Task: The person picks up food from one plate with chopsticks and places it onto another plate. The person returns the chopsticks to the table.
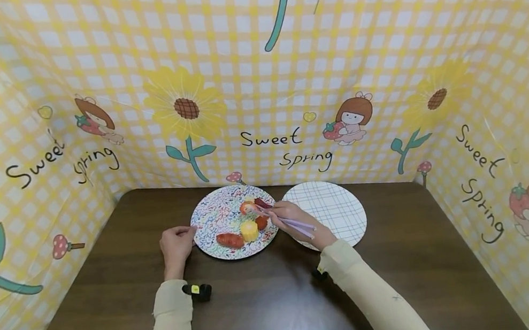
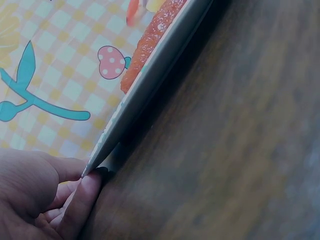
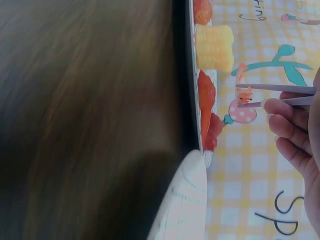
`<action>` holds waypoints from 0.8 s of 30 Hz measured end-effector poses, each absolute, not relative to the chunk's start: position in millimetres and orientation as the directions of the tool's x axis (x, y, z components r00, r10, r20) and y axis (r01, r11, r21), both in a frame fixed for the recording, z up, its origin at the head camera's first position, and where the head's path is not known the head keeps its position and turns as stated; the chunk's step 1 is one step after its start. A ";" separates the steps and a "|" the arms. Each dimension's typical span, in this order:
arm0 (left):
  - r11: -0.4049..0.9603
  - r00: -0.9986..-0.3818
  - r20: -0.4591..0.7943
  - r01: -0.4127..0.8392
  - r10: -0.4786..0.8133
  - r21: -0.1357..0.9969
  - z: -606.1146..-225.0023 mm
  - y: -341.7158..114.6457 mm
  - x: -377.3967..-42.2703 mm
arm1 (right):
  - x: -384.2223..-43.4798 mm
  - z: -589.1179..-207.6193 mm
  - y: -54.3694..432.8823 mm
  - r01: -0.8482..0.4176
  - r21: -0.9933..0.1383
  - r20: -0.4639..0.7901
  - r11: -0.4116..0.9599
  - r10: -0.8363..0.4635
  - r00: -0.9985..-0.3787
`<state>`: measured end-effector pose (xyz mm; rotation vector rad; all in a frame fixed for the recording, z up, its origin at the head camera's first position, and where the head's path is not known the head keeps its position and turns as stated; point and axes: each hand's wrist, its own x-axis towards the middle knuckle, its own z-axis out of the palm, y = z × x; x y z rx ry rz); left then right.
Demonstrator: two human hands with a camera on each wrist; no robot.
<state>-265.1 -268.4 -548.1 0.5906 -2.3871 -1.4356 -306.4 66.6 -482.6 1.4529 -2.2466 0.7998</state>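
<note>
My left hand [image 1: 176, 247] pinches the left rim of a speckled plate [image 1: 216, 208] between thumb and fingers, seen closely in the left wrist view. My right hand [image 1: 296, 218] holds pale purple chopsticks [image 1: 300, 227] over the plate's right side. Between the chopstick tips is a small orange-pink shrimp [image 3: 244, 94], raised above the other food in the right wrist view. On the plate lie a long reddish-brown piece of food [image 1: 230, 240], a yellow chunk of corn [image 1: 249, 231], a red-orange piece [image 1: 262, 222] and a dark red piece [image 1: 262, 203].
A white plate with blue grid lines [image 1: 341, 208] stands just right of the speckled plate, partly behind my right hand. Both plates are on a dark wooden table [image 1: 255, 306]. A yellow checked cloth [image 1: 257, 96] with printed flowers and figures hangs around the table's back and sides.
</note>
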 end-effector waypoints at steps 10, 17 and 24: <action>0.419 -0.872 0.048 -0.185 -0.486 0.889 -547.4 -267.1 -265.0 | -313.1 -484.5 38.1 -0.931 -0.253 0.526 0.262 -0.770 -0.360; 0.417 -0.871 0.046 -0.187 -0.488 0.890 -547.3 -267.8 -265.4 | -305.5 -475.6 26.3 -0.935 -0.253 0.530 0.249 -0.773 -0.349; 0.413 -0.876 0.033 -0.193 -0.481 0.890 -547.5 -267.4 -265.7 | -315.2 -481.2 19.7 -0.934 -0.244 0.488 0.262 -0.799 -0.351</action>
